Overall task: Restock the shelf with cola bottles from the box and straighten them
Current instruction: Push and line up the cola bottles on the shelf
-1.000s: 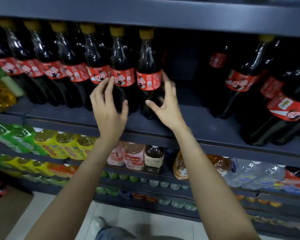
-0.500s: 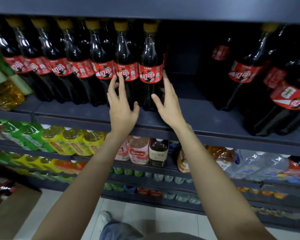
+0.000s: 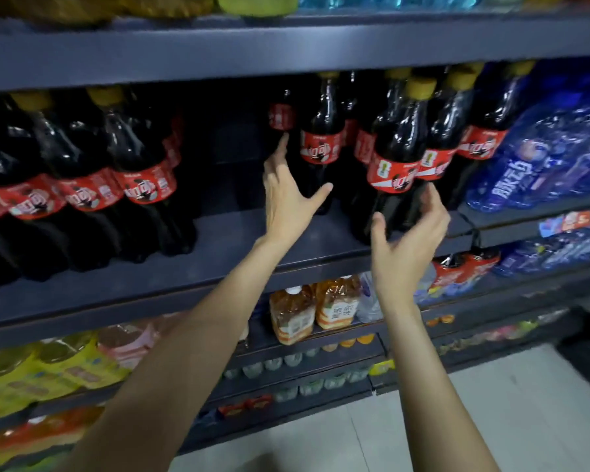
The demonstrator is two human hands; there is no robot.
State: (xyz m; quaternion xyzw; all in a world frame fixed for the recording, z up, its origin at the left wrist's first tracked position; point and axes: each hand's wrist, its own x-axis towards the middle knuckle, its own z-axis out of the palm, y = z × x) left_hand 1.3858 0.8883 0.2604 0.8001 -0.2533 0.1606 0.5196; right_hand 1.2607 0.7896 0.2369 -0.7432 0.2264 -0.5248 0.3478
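- The dark blue metal shelf [image 3: 239, 240] bears dark plastic cola bottles with red labels and yellow caps [image 3: 394, 158], a left group and a right group with bare shelf between.
- The left hand [image 3: 286, 195] is spread, its forefinger reaching up beside a rear bottle.
- The right hand [image 3: 406, 240] is loosely cupped, holding nothing, just before the front right bottle.
- Blue water bottle packs [image 3: 539, 165] stand to the right.
- Below lie orange drink bottles [image 3: 317, 311] and a pale tiled floor [image 3: 423, 430].

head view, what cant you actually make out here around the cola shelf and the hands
- Box of bottles: not in the head view at all.
- Back-row cola bottle behind the left hand: dim shelf shadow hides its body and cap.
- Right hand: whether its fingers touch the front cola bottle is unclear.
- Top-shelf goods: cut by the upper edge.
- Label print: blurred.
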